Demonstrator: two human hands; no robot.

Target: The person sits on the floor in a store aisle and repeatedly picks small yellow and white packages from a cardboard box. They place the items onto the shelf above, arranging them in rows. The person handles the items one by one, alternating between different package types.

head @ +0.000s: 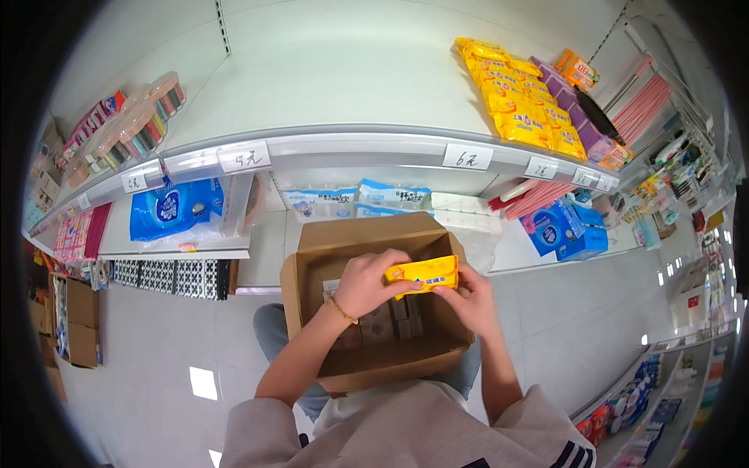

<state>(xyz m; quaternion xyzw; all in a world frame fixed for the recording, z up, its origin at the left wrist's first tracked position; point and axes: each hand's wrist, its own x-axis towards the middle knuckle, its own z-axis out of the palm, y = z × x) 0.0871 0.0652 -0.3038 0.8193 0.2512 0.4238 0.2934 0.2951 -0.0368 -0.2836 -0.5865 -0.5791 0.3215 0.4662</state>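
Observation:
Between my two hands is a yellow wrapped bar of soap [430, 272], its printed side turned up toward me. My left hand [370, 281] grips its left end, thumb laid along the front. At the right end, my right hand [473, 297] pinches it with thumb and fingers. Both hands are above an open cardboard box [398, 365] resting at my lap. Small pale boxes [377, 327] lie on its bottom, partly hidden by my left forearm. Similar yellow packets [521, 111] are stacked in rows on the upper shelf at the right.
The upper shelf's front rail [351, 146] carries handwritten price tags and overhangs the box's far side. Plastic tubs [137, 120] stand at its left end. Below are a blue package [175, 207], white-and-blue bags [392, 193] and blue boxes [556, 228]. Another shelf unit [655, 403] stands at lower right.

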